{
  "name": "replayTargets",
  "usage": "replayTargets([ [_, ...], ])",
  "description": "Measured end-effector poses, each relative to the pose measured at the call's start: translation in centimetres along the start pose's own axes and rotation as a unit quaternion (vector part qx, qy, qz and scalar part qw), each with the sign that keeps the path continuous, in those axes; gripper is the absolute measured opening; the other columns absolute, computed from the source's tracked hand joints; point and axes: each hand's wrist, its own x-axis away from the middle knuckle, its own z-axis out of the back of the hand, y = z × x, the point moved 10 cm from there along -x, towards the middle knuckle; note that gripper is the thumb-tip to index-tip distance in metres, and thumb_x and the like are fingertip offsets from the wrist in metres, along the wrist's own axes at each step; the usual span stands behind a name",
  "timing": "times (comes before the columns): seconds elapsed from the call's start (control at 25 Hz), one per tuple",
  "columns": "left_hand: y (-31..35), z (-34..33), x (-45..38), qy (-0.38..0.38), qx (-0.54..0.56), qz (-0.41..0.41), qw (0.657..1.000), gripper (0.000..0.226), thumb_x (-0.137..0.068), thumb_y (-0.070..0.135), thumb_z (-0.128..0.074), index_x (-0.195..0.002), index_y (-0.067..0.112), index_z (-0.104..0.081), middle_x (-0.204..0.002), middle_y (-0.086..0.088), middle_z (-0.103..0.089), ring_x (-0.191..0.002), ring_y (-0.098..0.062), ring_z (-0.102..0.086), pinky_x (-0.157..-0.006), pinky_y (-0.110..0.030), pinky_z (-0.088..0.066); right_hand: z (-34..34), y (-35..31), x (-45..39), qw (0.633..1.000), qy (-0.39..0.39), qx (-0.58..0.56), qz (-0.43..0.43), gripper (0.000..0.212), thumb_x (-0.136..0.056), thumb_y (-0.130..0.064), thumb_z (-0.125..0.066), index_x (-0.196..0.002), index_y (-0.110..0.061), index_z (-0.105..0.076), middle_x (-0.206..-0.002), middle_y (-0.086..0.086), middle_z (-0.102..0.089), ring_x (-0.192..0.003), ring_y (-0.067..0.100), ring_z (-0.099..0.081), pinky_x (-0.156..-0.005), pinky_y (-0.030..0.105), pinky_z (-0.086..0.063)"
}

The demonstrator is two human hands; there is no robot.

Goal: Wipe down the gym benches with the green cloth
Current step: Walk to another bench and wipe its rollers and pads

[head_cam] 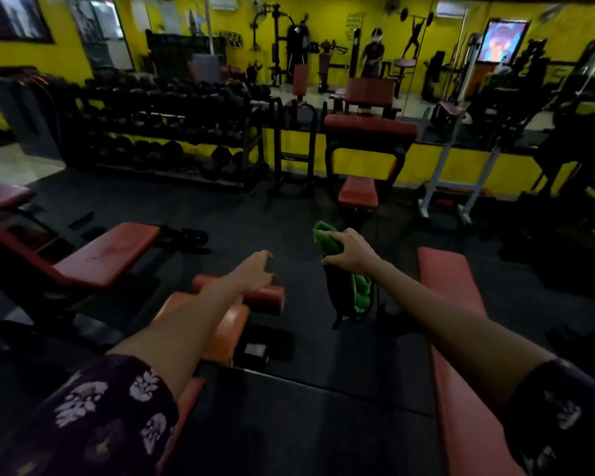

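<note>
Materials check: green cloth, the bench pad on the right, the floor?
Green cloth, gripped in the right hand: soft fuzzy textile, likely microfibre or terry; it bunches and drapes. Bench pad: smooth reddish covering, probably vinyl or faux leather over padding; faint sheen. Floor: dark matte tiles with visible seams, likely rubber.

Green cloth [328, 240] bunched, hanging (lower part dark, shadowed) above floor between orange bench [217, 324] and pink bench [457, 338].

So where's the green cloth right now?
In the head view, the bunched green cloth is held up in the right hand, right of centre, above the dark floor between the orange padded bench and the long pink bench.
</note>
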Motion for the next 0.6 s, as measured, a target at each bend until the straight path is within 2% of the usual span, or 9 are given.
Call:
replayTargets([
  [0.2,1.2,4.4,-12.4,0.009,0.004,-0.019,1.0,0.057,-0.092,0.021,-0.058,-0.141,0.006,-0.033,-0.145,-0.013,-0.036,-0.132,-0.026,-0.038,-0.107,-0.034,-0.032,3.3,0.7,-11.7,1.0,0.01,0.014,0.003,0.071,-0.083,-0.033,-0.069,-0.145,-0.022,-0.036,-0.121,0.012,-0.039,-0.109,0.031,-0.048,-0.093,0.04,-0.044],
  [0.6,1.1,4.9,-33.6,-0.003,-0.013,0.006,1.0,0.059,-0.092,0.022,-0.058,-0.142,0.005,-0.031,-0.146,-0.014,-0.035,-0.132,-0.026,-0.037,-0.104,-0.03,-0.032,3.9,7.6,-33.1,0.999,-0.017,0.012,0.025,0.071,-0.083,-0.034,-0.069,-0.145,-0.024,-0.036,-0.116,0.012,-0.04,-0.108,0.031,-0.048,-0.091,0.036,-0.042],
])
